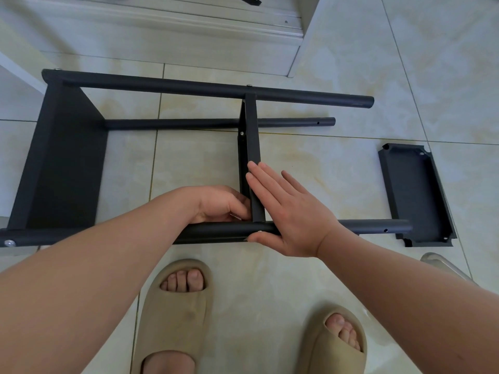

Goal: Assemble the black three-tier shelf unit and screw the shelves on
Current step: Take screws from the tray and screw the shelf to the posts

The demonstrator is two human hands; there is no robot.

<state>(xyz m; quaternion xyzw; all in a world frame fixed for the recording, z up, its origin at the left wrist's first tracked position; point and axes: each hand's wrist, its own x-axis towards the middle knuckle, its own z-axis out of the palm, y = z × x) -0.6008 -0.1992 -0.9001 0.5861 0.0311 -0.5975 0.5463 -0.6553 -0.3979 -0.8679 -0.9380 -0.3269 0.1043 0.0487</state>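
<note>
Beyond the slippers [175, 314], the right hand [294, 214], fingers flat, steadies the stiff, probably light middle shelf [253, 147]; the left hand [218, 203] grips its near corner.

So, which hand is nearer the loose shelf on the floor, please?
Right. The right hand lies on the middle shelf, left of the loose shelf; left hand farther left.
</note>
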